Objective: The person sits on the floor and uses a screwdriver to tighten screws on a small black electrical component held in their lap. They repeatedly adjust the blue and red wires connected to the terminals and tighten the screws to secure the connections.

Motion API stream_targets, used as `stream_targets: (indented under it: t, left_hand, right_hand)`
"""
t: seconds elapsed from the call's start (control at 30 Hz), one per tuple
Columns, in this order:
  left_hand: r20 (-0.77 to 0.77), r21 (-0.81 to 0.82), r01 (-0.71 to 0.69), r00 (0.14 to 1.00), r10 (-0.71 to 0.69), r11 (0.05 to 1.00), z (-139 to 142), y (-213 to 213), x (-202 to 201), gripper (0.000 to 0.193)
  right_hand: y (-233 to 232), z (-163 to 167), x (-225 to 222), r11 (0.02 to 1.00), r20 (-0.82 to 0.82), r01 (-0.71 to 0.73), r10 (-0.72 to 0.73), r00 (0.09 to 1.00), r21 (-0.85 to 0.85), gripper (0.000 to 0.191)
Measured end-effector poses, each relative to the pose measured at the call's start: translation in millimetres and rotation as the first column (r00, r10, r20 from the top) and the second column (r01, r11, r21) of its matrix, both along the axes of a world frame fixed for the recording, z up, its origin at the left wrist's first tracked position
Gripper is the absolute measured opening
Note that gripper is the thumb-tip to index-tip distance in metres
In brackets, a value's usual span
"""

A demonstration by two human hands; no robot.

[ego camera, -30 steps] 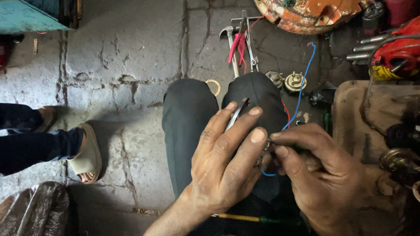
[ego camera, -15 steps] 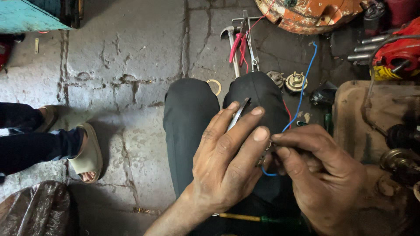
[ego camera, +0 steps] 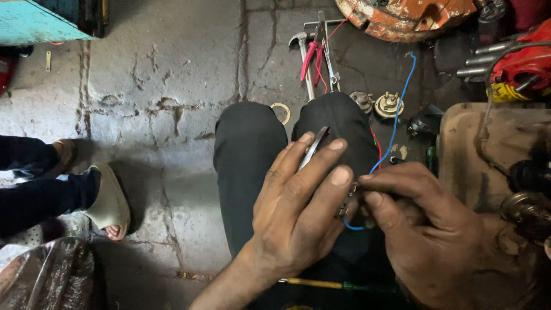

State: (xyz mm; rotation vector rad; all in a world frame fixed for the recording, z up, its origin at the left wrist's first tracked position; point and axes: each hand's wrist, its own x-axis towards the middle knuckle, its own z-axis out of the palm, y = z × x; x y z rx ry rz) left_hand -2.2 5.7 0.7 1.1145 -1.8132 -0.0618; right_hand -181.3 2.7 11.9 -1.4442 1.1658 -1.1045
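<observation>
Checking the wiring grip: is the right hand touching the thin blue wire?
Touching. In the head view, the right hand pinches the thin blue wire at its fingertips, where the wire's lower end runs in between them.

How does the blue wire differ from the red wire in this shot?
The blue wire is thick and easy to follow; the red wire is thinner and mostly hidden beside the knee. The blue wire runs from near the orange part down into the grip of the right hand; where the red wire ends cannot be seen. Both cross the dark trouser leg toward the left hand.
</observation>
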Motion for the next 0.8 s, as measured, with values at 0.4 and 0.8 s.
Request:
stream_targets:
  t: [0.4,0.8]
  left_hand:
    - [-0.006,-0.048,0.021,1.000,-0.021,0.999,-1,-11,12,0.050]
    - [0.028,-0.019,0.038,0.999,-0.038,0.999,4,-6,8,0.062]
  right_hand:
    - [-6,4,13,1.000,-0.047,0.028,-0.028,0.998,0.001,0.020]
    - [-5,3,3,1.000,0.029,-0.018,0.019,0.999,-0.019,0.020]
